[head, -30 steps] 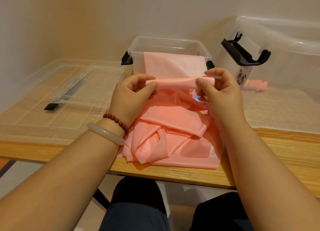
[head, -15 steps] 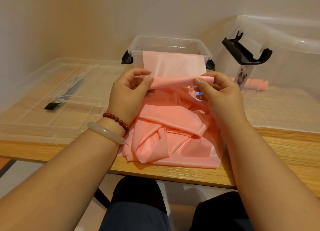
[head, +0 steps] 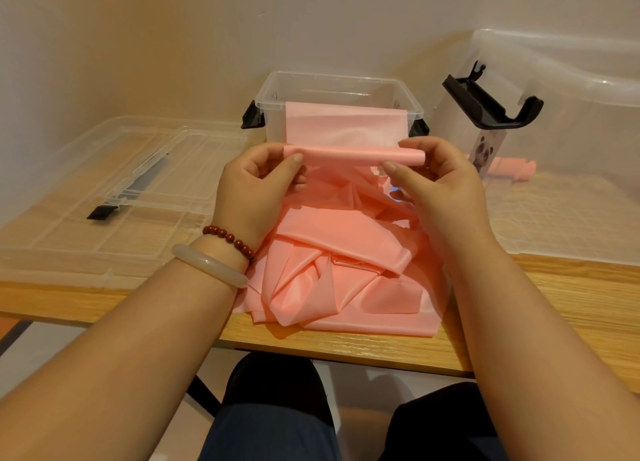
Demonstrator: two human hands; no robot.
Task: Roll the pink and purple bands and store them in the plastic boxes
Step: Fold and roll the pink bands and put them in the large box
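Pale wall is rising behind a wooden table, and both hands are working just above its near half. The left hand is pinching one end of a rolled section of the pink band, its thumb pressing the roll against curled fingers. The right hand is gripping the other end the same way, thumb on the near side and fingers wrapping over the far side, so the roll is stretching level between the two sets of fingertips. Beyond the fingers, a flat stretch of the band is running up from the roll and draping over the near rim of a small clear plastic box with black latches. Below the fingers and between the wrists, the rest of the band is lying in a loose crumpled heap reaching to the table's near edge. Out past the left hand's knuckles, a large clear lid is lying flat. Out past the right hand's fingers, a large clear box with a black latch and a panda sticker is sitting, with a rolled pink band showing through its wall. A red bead bracelet and a pale bangle are circling the left wrist.
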